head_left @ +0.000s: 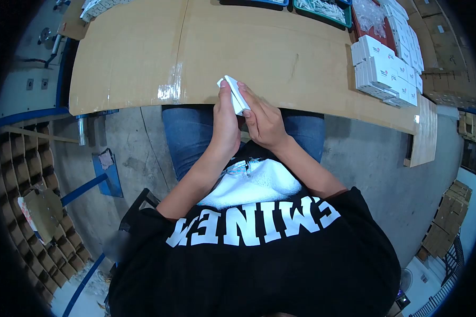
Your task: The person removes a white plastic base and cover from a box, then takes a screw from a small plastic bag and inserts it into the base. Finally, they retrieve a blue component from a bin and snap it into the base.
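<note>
Between my two hands is a small white box (235, 95), tilted, at the near edge of the cardboard-covered table (238, 50). My left hand (226, 119) presses its left side, with the thumb along the top. On the right side, my right hand (264, 119) has its fingers wrapped round the box and its thumb at the lower end. A line runs along the upper face of the box, perhaps a flap edge. The underside is hidden by my hands.
Stacked white boxes (385, 74) stand at the table's right end. Behind them lies a clear plastic bag (369, 17). A green bin (322, 11) of white pieces sits at the far edge, beside a blue bin (262, 3). Cardboard dividers (37, 211) are at the lower left.
</note>
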Tool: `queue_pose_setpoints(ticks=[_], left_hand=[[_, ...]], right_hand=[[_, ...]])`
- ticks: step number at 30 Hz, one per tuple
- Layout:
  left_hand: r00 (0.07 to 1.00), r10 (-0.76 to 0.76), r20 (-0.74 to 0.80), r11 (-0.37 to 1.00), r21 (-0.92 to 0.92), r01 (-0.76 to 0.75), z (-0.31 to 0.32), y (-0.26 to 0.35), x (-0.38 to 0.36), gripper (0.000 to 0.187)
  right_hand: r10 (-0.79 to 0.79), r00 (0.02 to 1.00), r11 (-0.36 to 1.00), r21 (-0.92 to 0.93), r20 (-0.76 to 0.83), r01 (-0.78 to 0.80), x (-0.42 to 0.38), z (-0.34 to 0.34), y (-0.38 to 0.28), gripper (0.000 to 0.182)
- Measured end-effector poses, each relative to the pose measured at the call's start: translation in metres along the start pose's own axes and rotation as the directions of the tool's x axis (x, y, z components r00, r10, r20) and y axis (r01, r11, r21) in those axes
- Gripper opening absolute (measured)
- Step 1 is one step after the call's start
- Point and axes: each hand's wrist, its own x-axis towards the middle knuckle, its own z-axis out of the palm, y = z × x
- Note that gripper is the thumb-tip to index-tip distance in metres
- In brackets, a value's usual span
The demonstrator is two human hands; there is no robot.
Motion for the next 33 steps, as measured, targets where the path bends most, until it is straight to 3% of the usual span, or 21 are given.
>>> queue_pose_setpoints(ticks=[16,18,19,21,22,31,33], left_hand=[[0.998,-0.06,-0.004,0.993,-0.107,0.059,0.002,0.009,0.0,0.054],[0.98,-0.174,0.094,0.976,-0.118,0.185,-0.005,0.012,0.007,0.056],[0.98,-0.173,0.093,0.976,-0.121,0.184,-0.006,0.013,0.007,0.056],[0.974,-0.191,0.123,0.975,-0.094,0.203,-0.006,0.017,0.007,0.057],[0.975,-0.188,0.122,0.975,-0.095,0.2,-0.006,0.019,0.007,0.057],[0.984,-0.163,0.071,0.981,-0.098,0.17,-0.003,0.023,0.002,0.057],[0.991,0.02,0.129,0.996,-0.094,-0.008,-0.002,0.024,-0.001,0.06]], right_hand=[[0.074,0.997,0.992,0.1,0.018,-0.076,0.002,-0.002,0.004,0.042],[0.382,0.894,0.861,0.261,0.233,-0.436,0.007,-0.01,-0.001,0.043],[0.38,0.894,0.861,0.261,0.236,-0.436,0.008,-0.012,-0.003,0.043],[0.554,0.786,0.568,0.565,0.274,-0.598,0.01,-0.015,-0.006,0.047],[0.515,0.845,0.577,0.67,0.145,-0.467,0.005,-0.002,0.002,0.049],[0.627,0.763,0.52,0.645,0.158,-0.561,0.003,-0.006,0.016,0.04],[0.663,0.734,0.483,0.663,0.15,-0.572,0.007,-0.01,0.017,0.038]])
